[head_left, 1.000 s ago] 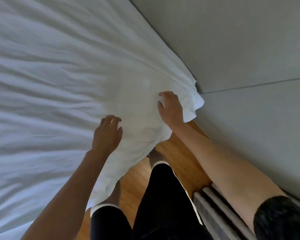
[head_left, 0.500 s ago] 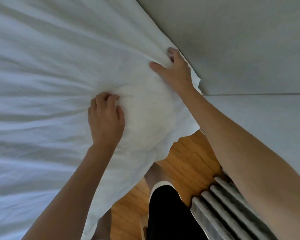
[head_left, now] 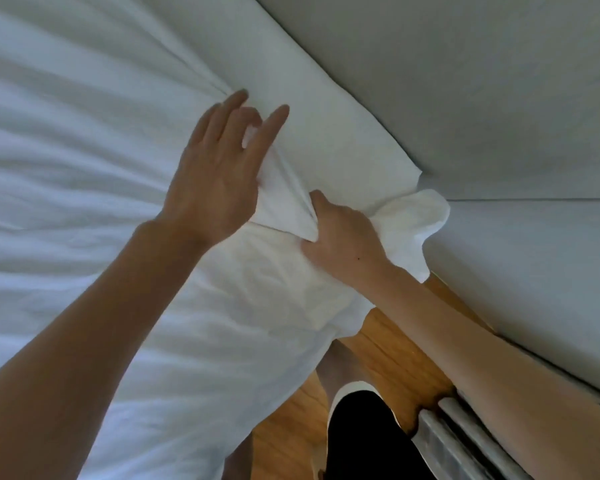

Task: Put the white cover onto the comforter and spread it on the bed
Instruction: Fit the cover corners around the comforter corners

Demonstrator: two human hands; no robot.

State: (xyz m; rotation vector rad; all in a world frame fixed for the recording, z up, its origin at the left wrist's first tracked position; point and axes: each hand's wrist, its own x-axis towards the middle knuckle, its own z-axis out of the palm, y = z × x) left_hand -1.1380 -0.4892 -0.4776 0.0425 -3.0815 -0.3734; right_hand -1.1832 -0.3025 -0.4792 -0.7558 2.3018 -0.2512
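Head view: white cover [head_left: 84,202] lies spread across the bed, its corner bunched near the grey wall [head_left: 465,81]. Left hand [head_left: 219,174] rests on the cover, fingers straight and splayed. Right hand [head_left: 343,237], just beside it, grips a fold of the corner. Both arms reach forward above the wooden floor [head_left: 378,358].

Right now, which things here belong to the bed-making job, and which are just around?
In the job: white fabric cover; left hand lying open on it; right hand gripping a fold.
Just around: grey wall; wooden floor; ribbed grey radiator.
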